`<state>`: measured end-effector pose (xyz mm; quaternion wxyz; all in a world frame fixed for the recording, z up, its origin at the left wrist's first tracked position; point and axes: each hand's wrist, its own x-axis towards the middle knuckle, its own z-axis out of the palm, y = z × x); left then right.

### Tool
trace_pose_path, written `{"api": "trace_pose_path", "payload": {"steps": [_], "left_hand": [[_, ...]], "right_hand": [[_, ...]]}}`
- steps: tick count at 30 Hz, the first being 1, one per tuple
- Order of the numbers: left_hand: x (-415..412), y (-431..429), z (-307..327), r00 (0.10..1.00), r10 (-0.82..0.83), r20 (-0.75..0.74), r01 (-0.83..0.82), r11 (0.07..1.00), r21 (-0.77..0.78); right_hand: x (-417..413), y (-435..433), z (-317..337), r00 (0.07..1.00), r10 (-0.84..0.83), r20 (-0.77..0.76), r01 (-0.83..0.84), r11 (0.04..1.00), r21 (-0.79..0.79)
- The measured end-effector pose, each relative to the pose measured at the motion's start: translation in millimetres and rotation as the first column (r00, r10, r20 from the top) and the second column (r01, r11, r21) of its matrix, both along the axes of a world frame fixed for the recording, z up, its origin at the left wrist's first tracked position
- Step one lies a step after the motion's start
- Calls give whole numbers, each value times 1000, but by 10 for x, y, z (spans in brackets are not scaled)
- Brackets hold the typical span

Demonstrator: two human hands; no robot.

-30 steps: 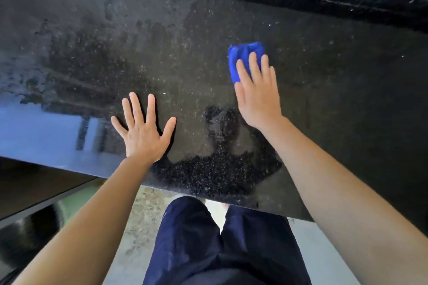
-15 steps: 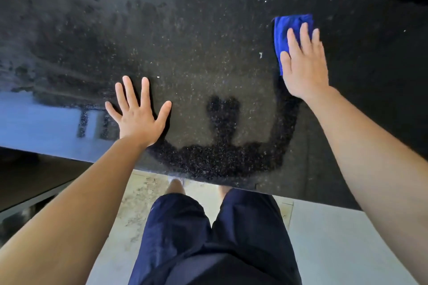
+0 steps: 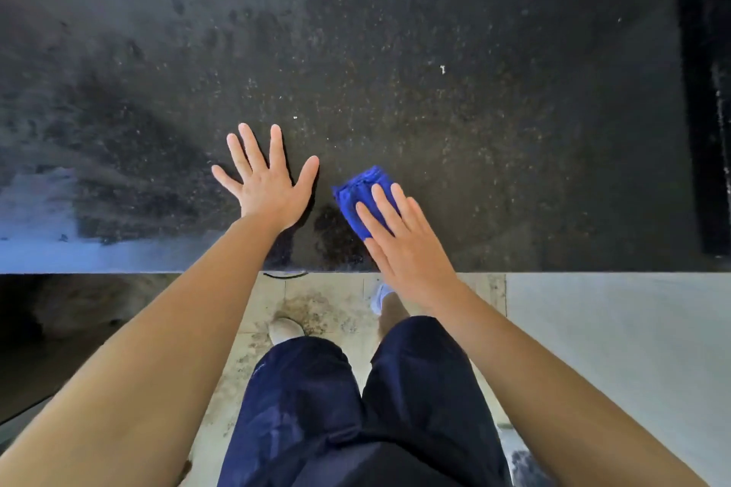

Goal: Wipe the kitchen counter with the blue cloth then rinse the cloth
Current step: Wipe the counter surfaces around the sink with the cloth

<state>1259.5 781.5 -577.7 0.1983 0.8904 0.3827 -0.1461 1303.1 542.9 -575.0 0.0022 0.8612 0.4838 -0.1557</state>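
Observation:
The kitchen counter [image 3: 455, 99] is a dark speckled stone slab that fills the upper half of the view. A folded blue cloth [image 3: 358, 192] lies on it near the front edge. My right hand [image 3: 403, 241] lies flat on the near part of the cloth, fingers pressing it onto the stone. Just left of the cloth, my left hand [image 3: 269, 182] rests flat on the counter with its fingers spread and holds nothing. The part of the cloth under my right palm is hidden.
A raised black rim [image 3: 700, 111] runs along the back and the right side of the counter. A wet, shiny patch [image 3: 35, 217] sits at the front left. Below the front edge are my legs in dark shorts [image 3: 356, 407] and a pale floor [image 3: 613, 348].
My right hand has drawn the cloth from the far right back toward the front edge, close to my left hand. The view has tilted down, showing more of the floor.

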Motion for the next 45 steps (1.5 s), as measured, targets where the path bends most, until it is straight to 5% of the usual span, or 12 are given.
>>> {"api": "trace_pose_path", "payload": {"steps": [4,8,16,21,26,33,39,45], "left_hand": [[-556,248,99,991,-116,70,115,993,28],[-1448,727,60,999,-37,36,33,993,117],[-2587,1749,57,978,207,-32,-199,967,159],[-2443,1946,69,986,170,3,-168,971,169],[-1870,1948,77,999,9,42,-16,986,169],[-942,2145,-56,994,-85,74,69,978,199],[-506,2463,-121,999,-33,-42,40,983,180],[-467,2476,-83,994,-29,-102,45,985,164]], "right_hand": [[-340,-106,6,985,-170,38,172,983,-69],[-666,426,31,963,-267,41,270,961,-61],[-1528,2504,32,981,194,-27,-193,980,59],[-1126,2902,-3,932,361,29,-362,926,107],[188,2348,-96,991,-57,124,58,998,-1],[1350,1690,-50,847,-528,66,531,847,-29],[1885,2543,-119,773,-627,99,628,778,19],[1717,3796,-69,952,-292,93,284,955,87]]}}
